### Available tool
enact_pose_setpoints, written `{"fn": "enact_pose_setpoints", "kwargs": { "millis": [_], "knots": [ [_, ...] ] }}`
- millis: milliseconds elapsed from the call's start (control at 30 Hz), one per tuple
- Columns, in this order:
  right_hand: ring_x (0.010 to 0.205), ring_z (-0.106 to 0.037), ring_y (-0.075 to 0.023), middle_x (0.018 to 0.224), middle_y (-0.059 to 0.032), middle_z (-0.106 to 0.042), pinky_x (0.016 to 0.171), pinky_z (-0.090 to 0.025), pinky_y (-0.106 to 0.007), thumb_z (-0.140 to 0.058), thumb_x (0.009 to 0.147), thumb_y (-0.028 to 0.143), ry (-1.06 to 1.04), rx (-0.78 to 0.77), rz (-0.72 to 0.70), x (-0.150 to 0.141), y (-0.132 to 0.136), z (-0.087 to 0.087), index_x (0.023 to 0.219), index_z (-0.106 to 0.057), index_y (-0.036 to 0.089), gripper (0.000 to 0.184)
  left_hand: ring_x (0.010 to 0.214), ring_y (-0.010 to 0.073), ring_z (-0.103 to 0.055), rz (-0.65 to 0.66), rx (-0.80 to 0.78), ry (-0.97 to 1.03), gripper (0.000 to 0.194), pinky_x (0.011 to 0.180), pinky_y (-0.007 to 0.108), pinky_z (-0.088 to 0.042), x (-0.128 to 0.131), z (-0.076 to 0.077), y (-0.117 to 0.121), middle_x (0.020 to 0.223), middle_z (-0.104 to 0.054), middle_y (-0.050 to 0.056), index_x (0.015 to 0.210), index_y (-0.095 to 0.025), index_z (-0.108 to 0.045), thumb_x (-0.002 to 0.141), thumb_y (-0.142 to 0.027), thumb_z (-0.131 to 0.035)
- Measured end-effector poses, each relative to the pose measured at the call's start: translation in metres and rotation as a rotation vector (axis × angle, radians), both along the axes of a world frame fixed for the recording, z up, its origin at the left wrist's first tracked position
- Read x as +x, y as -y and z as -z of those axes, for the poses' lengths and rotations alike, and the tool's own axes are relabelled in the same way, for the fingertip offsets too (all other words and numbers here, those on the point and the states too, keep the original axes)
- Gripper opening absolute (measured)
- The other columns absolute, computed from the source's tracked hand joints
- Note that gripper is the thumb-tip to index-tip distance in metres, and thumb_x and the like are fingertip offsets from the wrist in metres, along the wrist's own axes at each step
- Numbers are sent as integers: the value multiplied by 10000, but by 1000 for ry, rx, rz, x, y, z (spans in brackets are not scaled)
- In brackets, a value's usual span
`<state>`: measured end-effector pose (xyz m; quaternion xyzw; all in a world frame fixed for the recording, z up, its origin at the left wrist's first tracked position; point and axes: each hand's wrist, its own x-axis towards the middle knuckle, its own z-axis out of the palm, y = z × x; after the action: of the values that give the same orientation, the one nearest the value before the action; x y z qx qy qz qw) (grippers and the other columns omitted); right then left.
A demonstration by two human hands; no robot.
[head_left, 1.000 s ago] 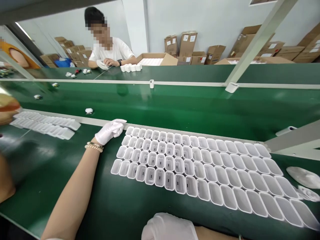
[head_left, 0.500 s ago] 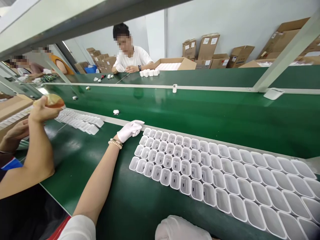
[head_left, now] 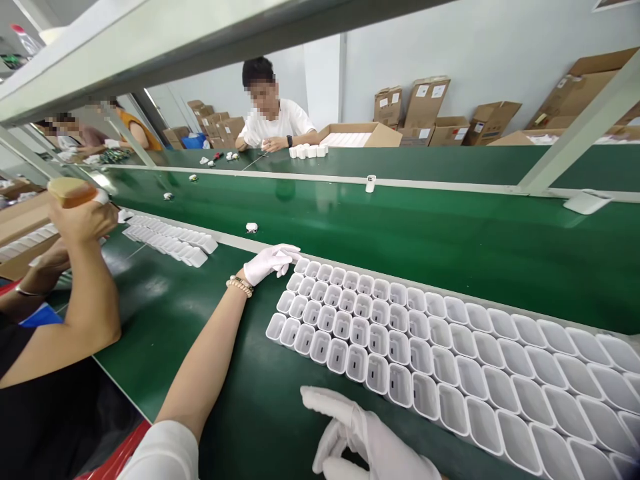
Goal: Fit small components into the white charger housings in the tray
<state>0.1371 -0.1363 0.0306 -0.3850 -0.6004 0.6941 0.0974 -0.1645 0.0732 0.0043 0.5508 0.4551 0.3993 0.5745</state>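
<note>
My left hand (head_left: 270,264), in a white glove, lies at the far left corner of a block of white plastic cases (head_left: 377,313). Its fingers reach along the pale rail, beside or touching the corner case; nothing shows in them. The cases stand open side up in several close rows, and many have a small dark slot inside. At the near side of the block is my right hand (head_left: 360,437), also gloved, with fingers apart and bent and nothing visible between them. Part of that hand is cut off by the bottom edge.
A green conveyor belt (head_left: 320,220) runs behind the rail (head_left: 235,243), carrying a small white part (head_left: 251,227). More white cases (head_left: 170,237) lie in rows to the left, near a co-worker's arm (head_left: 93,287) holding a yellowish object (head_left: 73,191). Another person sits across the belt.
The view has swung left. My right hand has come further into view and its fingers have spread. My left hand stays by the corner of the cases. The co-worker's arm at left has come into view.
</note>
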Motion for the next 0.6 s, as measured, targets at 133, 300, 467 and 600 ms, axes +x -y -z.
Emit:
{"fn": "enact_pose_setpoints", "kwargs": {
  "millis": [133, 300, 467, 600],
  "knots": [
    [957, -692, -211, 943, -18, -752, 950, -492, -364, -615, 770, 105, 14, -232, 86, -6, -5, -8, 1513, -381, 234, 790, 527, 133, -557, 12, 2, -2, 533, 505, 250, -367, -1, 1, -1, 667, -688, 34, 1115, -95, -666, 684, -374, -808],
    [894, -690, -211, 933, -56, -751, 945, -480, -401, -615, 793, 171, -192, -316, 74, -5, -11, 12, 1571, -195, 143, 885, 538, 137, -570, 20, -4, 2, 550, 514, 250, -382, -1, 1, 0, 638, -675, 29, 1132, -82, -657, 691, -374, -806],
    [824, -681, -215, 903, -80, -746, 934, -474, -436, -693, 791, 296, -289, -331, 117, -5, -13, 23, 1549, -234, 90, 910, 572, 137, -595, 24, -14, 20, 557, 507, 245, -397, 2, -2, 4, 805, -731, 85, 1125, -89, -649, 685, -393, -804],
    [822, -685, -219, 912, -87, -745, 931, -472, -443, -706, 795, 327, -298, -333, 134, -6, -12, 26, 1542, -242, 85, 912, 656, 170, -650, 35, -25, 36, 542, 556, 265, -458, 4, -2, 7, 949, -740, 133, 1104, -93, -652, 693, -415, -801]
  ]
}}
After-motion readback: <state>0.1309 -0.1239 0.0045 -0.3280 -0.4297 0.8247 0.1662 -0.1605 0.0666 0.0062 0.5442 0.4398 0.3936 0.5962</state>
